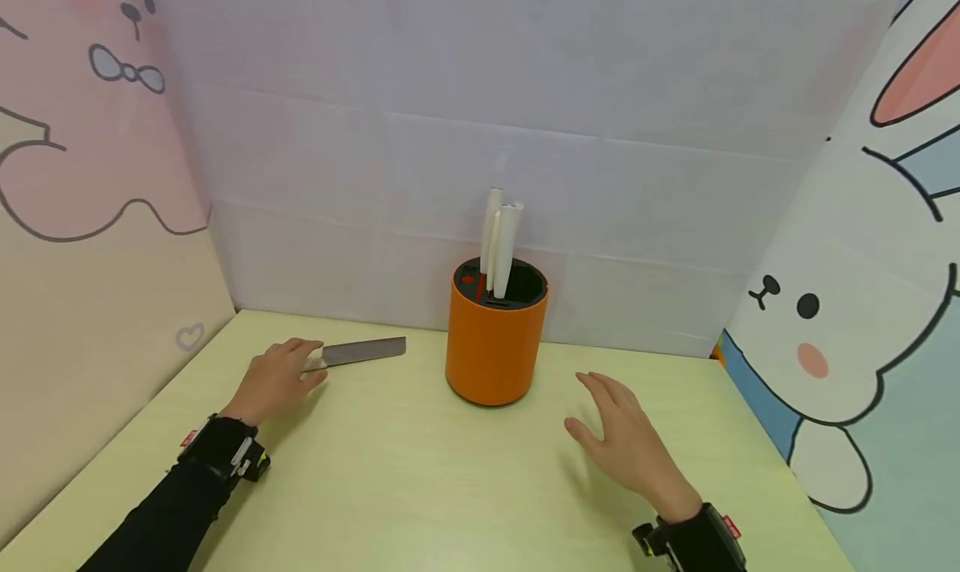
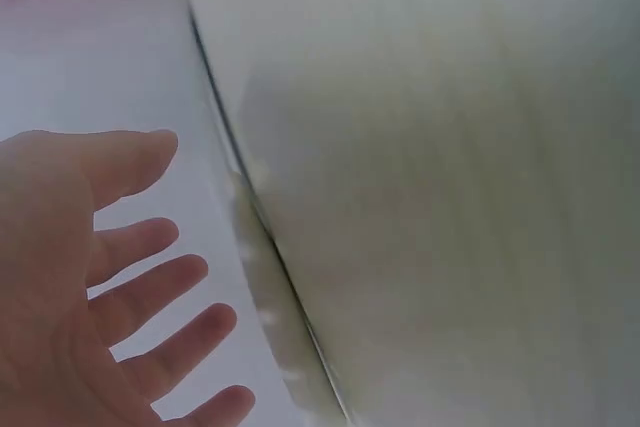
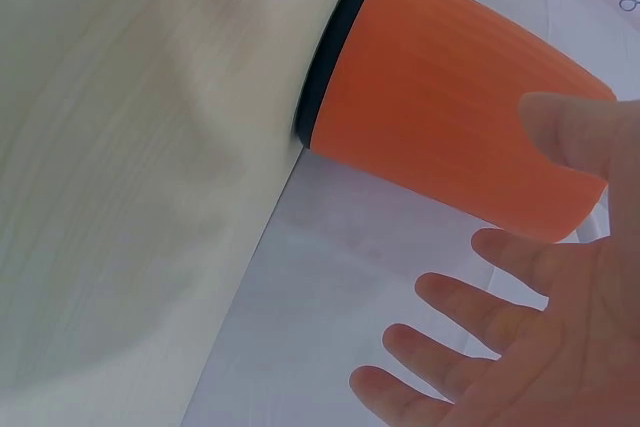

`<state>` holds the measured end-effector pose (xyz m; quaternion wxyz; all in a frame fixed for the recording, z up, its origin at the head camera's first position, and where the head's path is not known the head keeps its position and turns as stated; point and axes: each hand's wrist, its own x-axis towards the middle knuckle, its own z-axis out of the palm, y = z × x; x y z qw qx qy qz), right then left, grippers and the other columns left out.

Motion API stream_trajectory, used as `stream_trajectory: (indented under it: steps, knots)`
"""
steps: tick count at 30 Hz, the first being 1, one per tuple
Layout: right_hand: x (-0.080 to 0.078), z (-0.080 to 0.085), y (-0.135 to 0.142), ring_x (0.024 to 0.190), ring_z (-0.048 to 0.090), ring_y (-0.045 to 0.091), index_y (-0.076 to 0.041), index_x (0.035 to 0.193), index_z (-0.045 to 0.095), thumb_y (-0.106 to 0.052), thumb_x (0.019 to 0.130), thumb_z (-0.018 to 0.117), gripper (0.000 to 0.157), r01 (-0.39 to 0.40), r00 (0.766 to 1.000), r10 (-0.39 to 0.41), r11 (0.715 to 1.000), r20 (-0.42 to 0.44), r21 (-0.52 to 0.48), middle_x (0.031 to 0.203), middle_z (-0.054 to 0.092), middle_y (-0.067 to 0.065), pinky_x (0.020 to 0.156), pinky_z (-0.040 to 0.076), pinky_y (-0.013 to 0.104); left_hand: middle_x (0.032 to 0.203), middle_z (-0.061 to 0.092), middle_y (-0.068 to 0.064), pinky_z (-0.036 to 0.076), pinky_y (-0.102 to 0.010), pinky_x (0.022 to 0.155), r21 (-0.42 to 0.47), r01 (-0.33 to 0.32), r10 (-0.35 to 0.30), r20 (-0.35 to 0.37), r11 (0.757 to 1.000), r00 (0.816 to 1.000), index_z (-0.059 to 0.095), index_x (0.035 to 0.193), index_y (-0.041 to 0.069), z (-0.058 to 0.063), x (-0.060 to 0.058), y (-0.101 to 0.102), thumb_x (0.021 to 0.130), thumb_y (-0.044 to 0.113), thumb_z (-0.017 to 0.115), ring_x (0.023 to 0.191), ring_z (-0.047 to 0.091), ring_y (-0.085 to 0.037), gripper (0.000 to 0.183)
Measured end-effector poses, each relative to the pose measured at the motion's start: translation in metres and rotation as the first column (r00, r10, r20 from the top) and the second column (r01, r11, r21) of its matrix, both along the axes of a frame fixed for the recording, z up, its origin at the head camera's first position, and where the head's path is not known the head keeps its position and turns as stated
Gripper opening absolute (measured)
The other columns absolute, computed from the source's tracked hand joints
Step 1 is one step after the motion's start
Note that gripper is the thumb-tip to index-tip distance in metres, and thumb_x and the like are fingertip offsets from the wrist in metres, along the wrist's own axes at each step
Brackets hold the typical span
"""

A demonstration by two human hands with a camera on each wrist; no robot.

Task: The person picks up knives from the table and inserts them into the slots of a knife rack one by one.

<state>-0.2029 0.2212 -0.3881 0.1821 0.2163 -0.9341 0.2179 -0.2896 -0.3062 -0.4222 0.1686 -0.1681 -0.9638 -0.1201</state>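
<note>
A cleaver (image 1: 365,351) with a rectangular grey blade lies toward the table's back left, its handle end mostly hidden by my left hand (image 1: 276,378). That hand's thumb and fingers are spread around the handle end in the head view. The left wrist view shows the same fingers (image 2: 150,297) apart, with nothing between them. Right of centre, my right hand (image 1: 626,439) hovers over the table, fingers extended and holding nothing. Nearest to it is an orange knife block (image 1: 491,351), also seen in the right wrist view beyond the thumb. Several white-handled utensils (image 1: 507,251) stick up from its black top.
The pale yellow table (image 1: 420,489) backs onto a white sheet wall (image 1: 645,222). A pink and cream cartoon panel (image 1: 97,305) borders the left, and a blue panel with a white rabbit (image 1: 862,322) borders the right.
</note>
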Motion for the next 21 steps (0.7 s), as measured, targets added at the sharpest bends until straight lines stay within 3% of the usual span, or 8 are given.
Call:
stream_trajectory:
  steps: [4, 9, 14, 21]
  knots:
    - [0.001, -0.001, 0.001, 0.131, 0.032, 0.031, -0.011, 0.144, 0.038, -0.04, 0.093, 0.062, 0.063, 0.004, 1.0, -0.004, 1.0, 0.018, 0.001, 0.143, 0.037, 0.013, 0.101, 0.036, 0.055, 0.117, 0.056, -0.021, 0.045, -0.059, 0.075, -0.102, -0.016, 0.015, -0.011, 0.995, 1.0, 0.056, 0.126, 0.003, -0.005, -0.013, -0.017, 0.09, 0.027, 0.066, 0.098, 0.053, -0.042, 0.045]
    - [0.001, -0.001, 0.001, 0.131, 0.032, 0.03, -0.012, 0.144, 0.038, -0.04, 0.093, 0.062, 0.063, 0.01, 1.0, -0.01, 1.0, 0.018, 0.005, 0.143, 0.038, 0.013, 0.101, 0.036, 0.055, 0.106, 0.061, -0.018, 0.049, -0.054, 0.063, -0.15, 0.006, -0.009, -0.024, 0.989, 1.0, 0.062, 0.116, 0.002, -0.001, -0.02, -0.026, 0.087, 0.023, 0.066, 0.084, 0.057, -0.038, 0.036]
    - [0.001, -0.001, 0.001, 0.131, 0.032, 0.03, -0.012, 0.144, 0.038, -0.04, 0.093, 0.062, 0.064, 0.018, 0.999, -0.018, 1.0, 0.028, 0.01, 0.144, 0.037, 0.012, 0.102, 0.036, 0.054, 0.089, 0.062, -0.011, 0.048, -0.041, 0.052, -0.145, 0.066, -0.07, -0.022, 0.987, 0.997, 0.068, 0.104, 0.004, 0.005, -0.022, -0.026, 0.083, 0.014, 0.071, 0.069, 0.056, -0.026, 0.024]
    - [0.0, -0.002, 0.001, 0.131, 0.032, 0.03, -0.011, 0.144, 0.038, -0.039, 0.093, 0.062, 0.064, 0.018, 0.999, -0.018, 1.0, 0.034, 0.016, 0.144, 0.037, 0.012, 0.102, 0.035, 0.055, 0.081, 0.061, -0.007, 0.047, -0.036, 0.054, -0.109, 0.135, -0.14, -0.038, 0.985, 0.989, 0.069, 0.099, 0.003, 0.004, -0.025, -0.028, 0.08, 0.006, 0.074, 0.066, 0.054, -0.02, 0.02]
